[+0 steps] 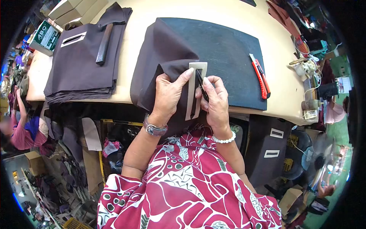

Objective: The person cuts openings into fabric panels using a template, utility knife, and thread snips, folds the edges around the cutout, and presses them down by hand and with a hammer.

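Note:
My left hand (169,93) pinches a dark brown sheet (162,44) at a light beige rectangular frame (192,89) with a long slot. Its thumb presses on the frame near the upper end. In my right hand (216,97) is a small black pointed tool (204,90), its tip at the slot's edge; fingers hide most of it, so its kind is unclear. The sheet is folded and lifted over a dark cutting mat (232,49). An orange utility knife (260,76) lies on the mat to the right of my hands.
On the left of the pale table (141,15), a hammer (104,44) lies on a stack of brown sheets (82,76), the top one slotted. A green ABC box (45,36) stands beside it. More slotted brown material (268,143) hangs below right. Other people appear at both edges.

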The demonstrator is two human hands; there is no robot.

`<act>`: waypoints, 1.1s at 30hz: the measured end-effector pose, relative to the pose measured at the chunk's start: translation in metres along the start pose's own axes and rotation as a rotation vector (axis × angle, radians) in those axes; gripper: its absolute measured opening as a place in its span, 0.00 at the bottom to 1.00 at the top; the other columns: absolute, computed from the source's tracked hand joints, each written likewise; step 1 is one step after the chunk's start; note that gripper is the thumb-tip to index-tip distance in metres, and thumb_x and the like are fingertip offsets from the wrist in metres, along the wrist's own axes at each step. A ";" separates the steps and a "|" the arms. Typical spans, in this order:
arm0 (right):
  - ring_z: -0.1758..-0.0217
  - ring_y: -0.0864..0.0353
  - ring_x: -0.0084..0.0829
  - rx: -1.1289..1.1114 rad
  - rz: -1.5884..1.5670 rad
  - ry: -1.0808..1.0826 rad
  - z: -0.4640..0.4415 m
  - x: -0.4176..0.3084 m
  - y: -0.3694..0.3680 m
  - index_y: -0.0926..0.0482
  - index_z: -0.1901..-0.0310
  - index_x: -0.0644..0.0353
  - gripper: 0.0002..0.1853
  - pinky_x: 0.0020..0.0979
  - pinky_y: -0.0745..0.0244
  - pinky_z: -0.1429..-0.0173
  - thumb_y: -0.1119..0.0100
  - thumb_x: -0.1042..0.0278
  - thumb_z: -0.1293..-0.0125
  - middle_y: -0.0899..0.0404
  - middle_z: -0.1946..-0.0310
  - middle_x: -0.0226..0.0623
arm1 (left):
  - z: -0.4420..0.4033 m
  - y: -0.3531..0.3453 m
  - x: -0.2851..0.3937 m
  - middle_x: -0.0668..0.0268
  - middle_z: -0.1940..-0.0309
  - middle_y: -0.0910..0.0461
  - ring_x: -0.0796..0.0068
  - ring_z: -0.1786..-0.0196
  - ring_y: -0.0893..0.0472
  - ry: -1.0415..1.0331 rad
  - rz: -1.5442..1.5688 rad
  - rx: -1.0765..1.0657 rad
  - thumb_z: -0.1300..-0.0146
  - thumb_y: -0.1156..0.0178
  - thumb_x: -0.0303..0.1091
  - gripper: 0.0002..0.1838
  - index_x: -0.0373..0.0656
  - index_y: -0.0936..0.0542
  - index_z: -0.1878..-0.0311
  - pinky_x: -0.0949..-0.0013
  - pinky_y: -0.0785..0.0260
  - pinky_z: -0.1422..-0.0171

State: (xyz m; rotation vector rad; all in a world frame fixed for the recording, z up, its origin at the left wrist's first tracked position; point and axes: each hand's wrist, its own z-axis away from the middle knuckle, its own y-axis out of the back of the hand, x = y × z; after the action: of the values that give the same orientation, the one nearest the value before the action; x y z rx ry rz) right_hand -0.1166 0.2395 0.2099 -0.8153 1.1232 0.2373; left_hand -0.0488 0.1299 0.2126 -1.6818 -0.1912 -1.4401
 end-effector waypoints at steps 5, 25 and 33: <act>0.83 0.38 0.09 0.018 0.052 0.011 -0.002 0.003 0.000 0.33 0.58 0.57 0.08 0.12 0.47 0.81 0.46 0.66 0.31 0.25 0.78 0.28 | 0.002 0.003 -0.001 0.66 0.73 0.18 0.82 0.75 0.21 -0.019 -0.021 -0.017 0.39 0.38 0.29 0.06 0.35 0.19 0.63 0.78 0.28 0.71; 0.85 0.43 0.11 0.147 -0.124 0.044 0.025 0.019 -0.023 0.38 0.58 0.57 0.07 0.15 0.49 0.84 0.55 0.64 0.27 0.31 0.77 0.28 | 0.018 -0.036 -0.016 0.78 0.80 0.28 0.92 0.85 0.36 -0.055 0.072 0.327 0.35 0.41 0.33 0.08 0.42 0.22 0.70 0.81 0.48 0.86; 0.86 0.41 0.12 0.147 -0.154 0.146 0.015 0.018 -0.025 0.38 0.59 0.56 0.08 0.15 0.47 0.84 0.53 0.63 0.28 0.28 0.76 0.31 | 0.017 -0.038 -0.012 0.75 0.75 0.26 0.89 0.78 0.31 -0.074 0.108 0.305 0.35 0.41 0.31 0.05 0.42 0.22 0.67 0.81 0.41 0.77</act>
State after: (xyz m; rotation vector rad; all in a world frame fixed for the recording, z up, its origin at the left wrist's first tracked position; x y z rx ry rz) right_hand -0.0840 0.2284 0.2085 -0.7925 1.1928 -0.0337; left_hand -0.0635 0.1687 0.2231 -1.4731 -0.3382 -1.2026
